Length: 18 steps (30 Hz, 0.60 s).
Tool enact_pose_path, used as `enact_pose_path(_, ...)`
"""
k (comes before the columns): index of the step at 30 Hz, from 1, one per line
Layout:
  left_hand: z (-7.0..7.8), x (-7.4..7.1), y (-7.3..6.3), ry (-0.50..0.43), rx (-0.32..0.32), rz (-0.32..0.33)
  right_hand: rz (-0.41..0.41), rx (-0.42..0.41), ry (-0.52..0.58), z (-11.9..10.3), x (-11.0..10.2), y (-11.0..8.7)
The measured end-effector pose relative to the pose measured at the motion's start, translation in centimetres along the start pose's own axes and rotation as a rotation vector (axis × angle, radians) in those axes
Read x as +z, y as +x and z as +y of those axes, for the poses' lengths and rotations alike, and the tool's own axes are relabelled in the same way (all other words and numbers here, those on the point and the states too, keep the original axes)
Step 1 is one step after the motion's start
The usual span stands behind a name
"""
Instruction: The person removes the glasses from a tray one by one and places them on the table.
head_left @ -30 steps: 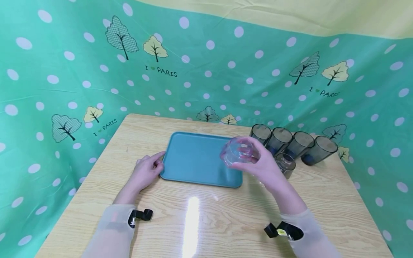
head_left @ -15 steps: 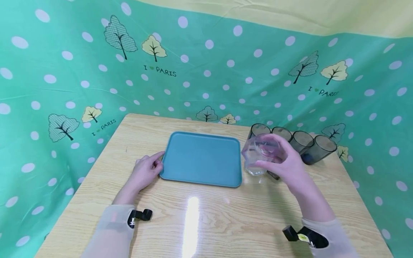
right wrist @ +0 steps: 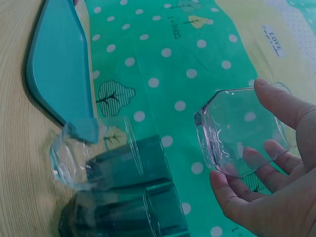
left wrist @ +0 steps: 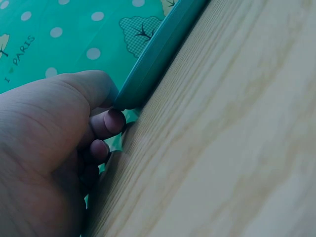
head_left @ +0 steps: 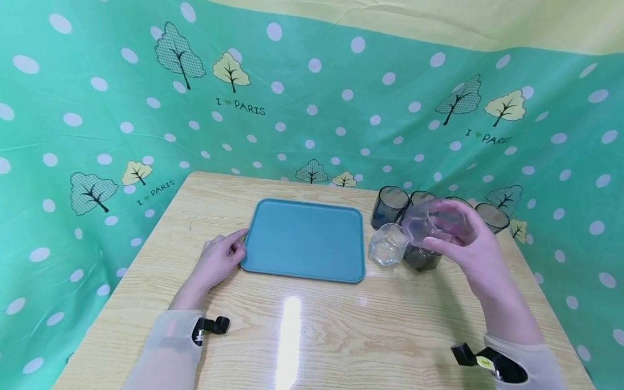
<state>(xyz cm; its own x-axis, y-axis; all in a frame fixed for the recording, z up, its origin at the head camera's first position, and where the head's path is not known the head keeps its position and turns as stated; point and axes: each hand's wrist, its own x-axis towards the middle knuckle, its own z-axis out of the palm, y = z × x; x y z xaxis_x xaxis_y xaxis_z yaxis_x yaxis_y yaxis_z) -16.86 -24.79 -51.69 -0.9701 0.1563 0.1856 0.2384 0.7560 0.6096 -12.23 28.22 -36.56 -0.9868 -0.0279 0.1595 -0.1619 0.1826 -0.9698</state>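
My right hand [head_left: 470, 241] holds a clear, faceted glass tumbler [right wrist: 242, 131] with a faint pink tint, thumb on one side and fingers on the other. It is raised over the dark glasses in the head view. A second clear tumbler [head_left: 388, 245] stands on the table close to the tray's right edge. Right of that is a short smoky glass [head_left: 421, 260], partly covered by the held tumbler. My left hand [head_left: 221, 260] pinches the left edge of the blue-green tray [head_left: 302, 238], its thumb and a fingertip at the rim in the left wrist view [left wrist: 143, 64].
Behind the right hand stands a row of several tall smoky glasses [head_left: 390, 206], partly hidden by the hand. A wooden table [head_left: 341, 336] lies under everything. A green dotted curtain [head_left: 312, 108] hangs along its back and sides.
My right hand has carried the tumbler rightward, from above the tray's right side to over the smoky glasses, uncovering the clear tumbler beside the tray. My left hand has stayed at the tray edge.
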Motion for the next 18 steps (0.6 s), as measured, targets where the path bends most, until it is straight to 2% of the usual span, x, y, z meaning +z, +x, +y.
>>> enact_pose_path(8, 0.1, -0.1, 0.0, 0.0, -0.012, -0.006, 0.05, 0.034, 0.006, 0.6, -2.9, -0.3)
enact_pose_path(14, 0.0, -0.1, -0.1, 0.005, -0.016, -0.008, 0.077, 0.019, 0.117, 1.4, -4.4, -0.3)
enact_pose_path(18, 0.1, 0.0, 0.0, 0.007, -0.019, -0.008, 0.094, 0.022, 0.137, 2.0, -5.3, -0.2)
